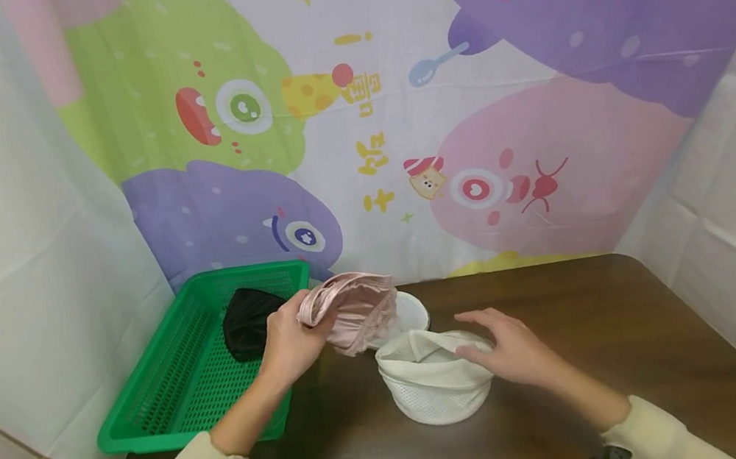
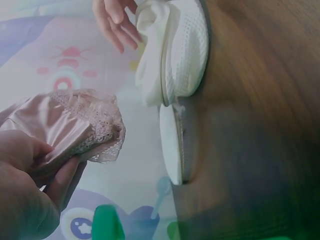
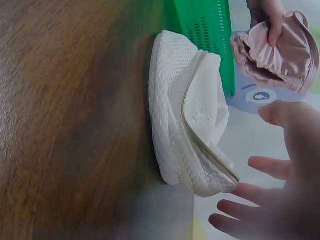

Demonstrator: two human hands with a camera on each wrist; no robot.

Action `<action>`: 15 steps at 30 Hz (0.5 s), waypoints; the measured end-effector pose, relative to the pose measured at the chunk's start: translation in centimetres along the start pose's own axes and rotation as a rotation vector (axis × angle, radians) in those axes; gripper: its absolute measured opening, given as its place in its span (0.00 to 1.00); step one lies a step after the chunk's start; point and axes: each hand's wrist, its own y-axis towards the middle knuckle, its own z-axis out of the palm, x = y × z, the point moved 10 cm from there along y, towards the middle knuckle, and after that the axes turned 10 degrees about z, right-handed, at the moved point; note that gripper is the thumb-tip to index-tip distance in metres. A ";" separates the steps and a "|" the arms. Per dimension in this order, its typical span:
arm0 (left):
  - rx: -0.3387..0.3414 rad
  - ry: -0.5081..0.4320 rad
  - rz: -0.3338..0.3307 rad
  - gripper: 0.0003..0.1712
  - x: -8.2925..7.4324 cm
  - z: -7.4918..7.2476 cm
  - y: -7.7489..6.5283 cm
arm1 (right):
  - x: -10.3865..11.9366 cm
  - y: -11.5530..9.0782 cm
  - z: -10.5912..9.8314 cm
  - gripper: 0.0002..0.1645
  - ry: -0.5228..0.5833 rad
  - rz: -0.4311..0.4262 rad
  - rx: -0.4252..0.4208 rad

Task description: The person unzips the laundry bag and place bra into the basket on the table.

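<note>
My left hand (image 1: 292, 344) pinches a folded pink satin garment (image 1: 357, 306) with lace trim, held up in the air between the green basket and the white mesh bag. In the left wrist view the lace edge (image 2: 102, 122) points away from the thumb and fingers. The white mesh laundry bag (image 1: 439, 396) stands upright on the table with its soft top gaping. Beside its right rim my right hand (image 1: 515, 344) has its fingers spread and holds nothing; in the right wrist view the fingertips (image 3: 240, 192) are right at the rim. A white round lid (image 1: 414, 312) shows behind the bag, partly covered by the garment.
At the left stands a green plastic basket (image 1: 111, 435) with perforated sides and a black cloth item (image 1: 247, 326) inside. The brown wooden table (image 1: 568, 299) extends right to a rounded back corner. A printed cartoon curtain (image 1: 355, 238) hangs just behind the table.
</note>
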 end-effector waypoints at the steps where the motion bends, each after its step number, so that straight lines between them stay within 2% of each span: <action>1: 0.003 0.003 -0.001 0.15 0.1 -0.2 0.0 | -0.1 0.0 -0.1 0.33 0.000 0.006 -0.003; 5: 0.016 0.010 -0.029 0.15 0.5 -1.0 0.1 | -0.6 -0.1 -0.2 0.32 -0.005 0.024 -0.001; 15: 0.034 0.021 -0.110 0.18 2.0 -3.0 -0.3 | -1.1 -0.6 0.4 0.29 0.013 -0.001 0.026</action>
